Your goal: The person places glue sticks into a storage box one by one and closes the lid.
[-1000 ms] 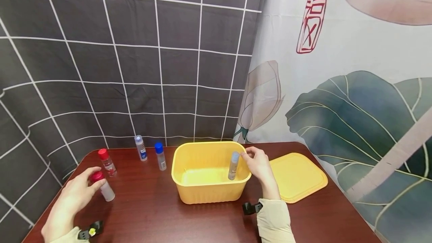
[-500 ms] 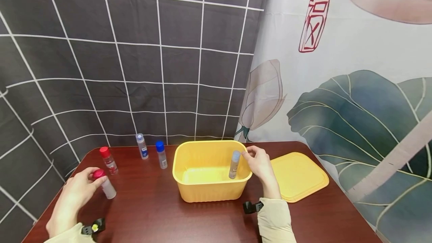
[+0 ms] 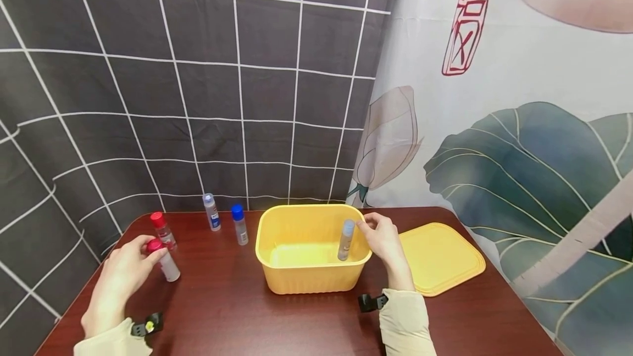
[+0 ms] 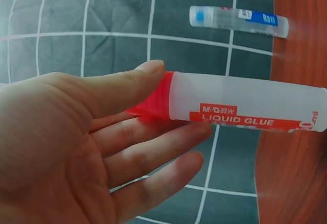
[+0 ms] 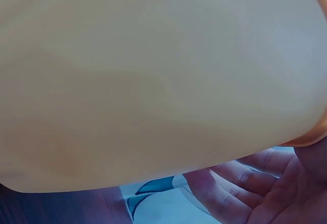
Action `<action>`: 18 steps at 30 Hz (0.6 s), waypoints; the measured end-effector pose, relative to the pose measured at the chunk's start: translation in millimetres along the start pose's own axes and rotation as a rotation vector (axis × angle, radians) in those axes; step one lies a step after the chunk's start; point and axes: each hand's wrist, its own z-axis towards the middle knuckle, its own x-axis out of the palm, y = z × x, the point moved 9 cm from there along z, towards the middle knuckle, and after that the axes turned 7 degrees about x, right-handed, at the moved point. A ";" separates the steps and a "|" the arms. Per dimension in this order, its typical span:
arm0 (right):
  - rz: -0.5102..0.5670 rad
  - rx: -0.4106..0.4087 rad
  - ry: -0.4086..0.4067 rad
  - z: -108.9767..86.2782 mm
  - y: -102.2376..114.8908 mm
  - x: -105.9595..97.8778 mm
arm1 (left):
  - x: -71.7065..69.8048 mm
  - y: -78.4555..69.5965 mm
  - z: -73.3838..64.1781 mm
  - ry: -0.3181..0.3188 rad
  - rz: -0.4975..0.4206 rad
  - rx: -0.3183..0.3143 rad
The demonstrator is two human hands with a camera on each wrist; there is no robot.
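Observation:
My left hand [image 3: 123, 268] pinches a white liquid glue bottle [image 3: 170, 267] by its red cap; in the left wrist view the label of this glue bottle [image 4: 245, 101] shows, and the other fingers spread loosely below. The bottle tilts, and I cannot tell whether its base touches the table. My right hand [image 3: 386, 239] grips the right rim of a yellow plastic box [image 3: 311, 282], thumb at the rim and fingers outside. Inside the box, a glue bottle with a pale blue cap [image 3: 346, 240] stands at the right end. The right wrist view is mostly filled by the box wall [image 5: 153, 81].
Behind the left hand stands a clear red-capped bottle [image 3: 163, 231]. Farther back are a clear bottle with a blue label [image 3: 211, 213] and a blue-capped bottle [image 3: 240, 225]. A yellow lid [image 3: 442, 260] lies right of the box on the brown table [image 3: 247, 323]. Cloth [image 3: 198, 87] hangs behind.
My left hand has shifted slightly right and away with the glue bottle. My right hand stays at the box rim. The head view has drifted a little.

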 end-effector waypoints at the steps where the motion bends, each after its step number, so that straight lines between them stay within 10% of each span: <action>1: 0.001 0.000 0.003 -0.1 0.2 0.1 | -0.9 -2.7 0.2 -0.013 0.001 0.006; 18: -0.004 -0.008 0.004 -0.6 0.1 0.6 | -21.7 -50.1 -0.1 -0.258 -0.041 0.062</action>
